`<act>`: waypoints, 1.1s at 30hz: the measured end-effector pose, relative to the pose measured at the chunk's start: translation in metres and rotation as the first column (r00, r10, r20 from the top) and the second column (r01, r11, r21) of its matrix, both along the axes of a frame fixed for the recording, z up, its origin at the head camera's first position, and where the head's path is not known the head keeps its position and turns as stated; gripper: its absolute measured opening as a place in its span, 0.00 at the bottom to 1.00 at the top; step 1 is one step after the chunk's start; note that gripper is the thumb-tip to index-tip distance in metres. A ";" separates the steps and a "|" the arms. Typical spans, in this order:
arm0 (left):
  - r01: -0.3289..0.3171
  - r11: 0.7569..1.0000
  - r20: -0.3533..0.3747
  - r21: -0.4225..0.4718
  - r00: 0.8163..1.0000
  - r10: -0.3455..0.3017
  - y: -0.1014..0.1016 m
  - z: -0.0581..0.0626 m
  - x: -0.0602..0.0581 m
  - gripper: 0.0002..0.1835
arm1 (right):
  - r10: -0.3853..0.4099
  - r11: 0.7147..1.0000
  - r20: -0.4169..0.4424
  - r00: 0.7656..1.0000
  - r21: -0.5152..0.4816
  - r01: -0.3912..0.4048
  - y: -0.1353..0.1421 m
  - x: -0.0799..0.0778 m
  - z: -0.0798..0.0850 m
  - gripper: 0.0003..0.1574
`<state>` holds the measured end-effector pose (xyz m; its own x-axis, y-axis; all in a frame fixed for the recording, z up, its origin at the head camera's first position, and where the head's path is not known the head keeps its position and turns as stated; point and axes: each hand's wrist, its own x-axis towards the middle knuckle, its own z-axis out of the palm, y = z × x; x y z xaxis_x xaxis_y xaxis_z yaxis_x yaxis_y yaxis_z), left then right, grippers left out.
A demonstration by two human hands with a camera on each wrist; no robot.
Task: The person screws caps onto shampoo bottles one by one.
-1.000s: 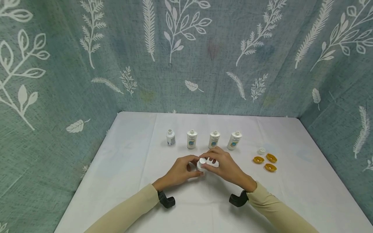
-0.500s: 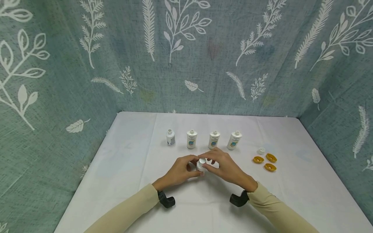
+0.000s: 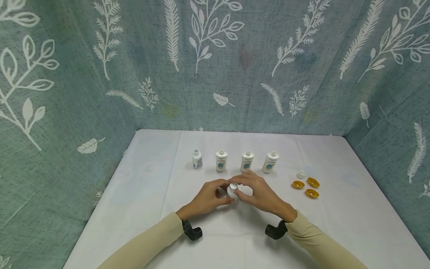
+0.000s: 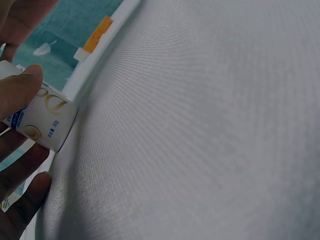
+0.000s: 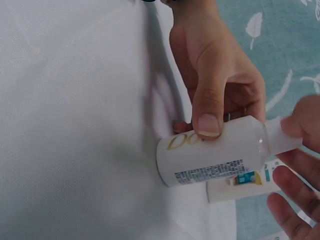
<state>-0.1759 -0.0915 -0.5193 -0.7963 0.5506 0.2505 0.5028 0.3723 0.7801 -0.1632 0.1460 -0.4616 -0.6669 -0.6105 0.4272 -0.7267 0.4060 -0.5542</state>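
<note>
A small white bottle (image 5: 215, 155) with gold lettering stands upright on the table, between both hands. My left hand (image 3: 209, 195) grips its body, the thumb (image 5: 209, 107) lying along the side over the lettering. My right hand (image 3: 258, 191) pinches the white cap (image 5: 281, 136) at the bottle's neck with thumb and index finger. The other right fingers are spread apart from the bottle in the right wrist view. In the left wrist view the bottle (image 4: 47, 117) shows its lower part, with its top partly hidden by the right thumb (image 4: 20, 90).
Behind the hands, a row of several white bottles (image 3: 221, 161) without caps stands across the table (image 3: 151, 179). To the right lie a loose white cap (image 3: 301, 174) and three orange-yellow ring-like pieces (image 3: 311, 193). A patterned green curtain (image 3: 242, 93) encloses the back and sides.
My right fingers have shifted slightly about the cap, the rear ones drawing out of sight behind it. The left hand and the bottle stay in place.
</note>
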 end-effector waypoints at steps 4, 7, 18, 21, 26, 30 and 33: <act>0.000 1.000 -0.005 -0.001 1.000 0.000 0.000 -0.001 0.000 0.26 | 0.007 1.000 -0.003 1.000 -0.002 -0.007 0.001 -0.001 0.000 0.21; 0.001 1.000 -0.008 0.000 1.000 -0.001 0.000 -0.001 0.000 0.26 | -0.029 1.000 0.000 1.000 -0.010 0.029 0.000 0.000 -0.001 0.20; 0.010 1.000 -0.008 0.016 1.000 -0.010 0.000 -0.002 -0.001 0.25 | -0.054 0.999 -0.002 0.999 -0.008 0.054 -0.001 0.002 -0.001 0.21; 0.004 1.000 -0.006 0.015 1.000 -0.004 -0.001 -0.003 -0.001 0.27 | -0.027 1.000 0.018 0.999 -0.001 0.027 0.000 0.001 -0.001 0.21; -0.001 1.000 -0.008 0.016 1.000 0.001 0.000 -0.002 0.000 0.26 | -0.062 0.998 0.034 0.997 -0.023 0.063 0.000 0.001 -0.003 0.19; 0.004 1.000 -0.020 0.030 1.000 -0.003 0.000 -0.001 0.001 0.24 | -0.122 0.992 0.052 0.991 -0.036 0.124 -0.002 0.002 -0.004 0.18; 0.005 0.999 -0.018 0.035 1.000 -0.005 0.001 0.000 0.001 0.22 | -0.152 0.987 0.078 0.985 -0.031 0.155 -0.004 0.002 -0.004 0.18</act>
<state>-0.1748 -0.0903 -0.5194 -0.7888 0.5453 0.2837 0.5184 0.3422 0.7837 -0.1613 0.1419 -0.4656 -0.7824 -0.4834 0.3925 -0.6131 0.4880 -0.6212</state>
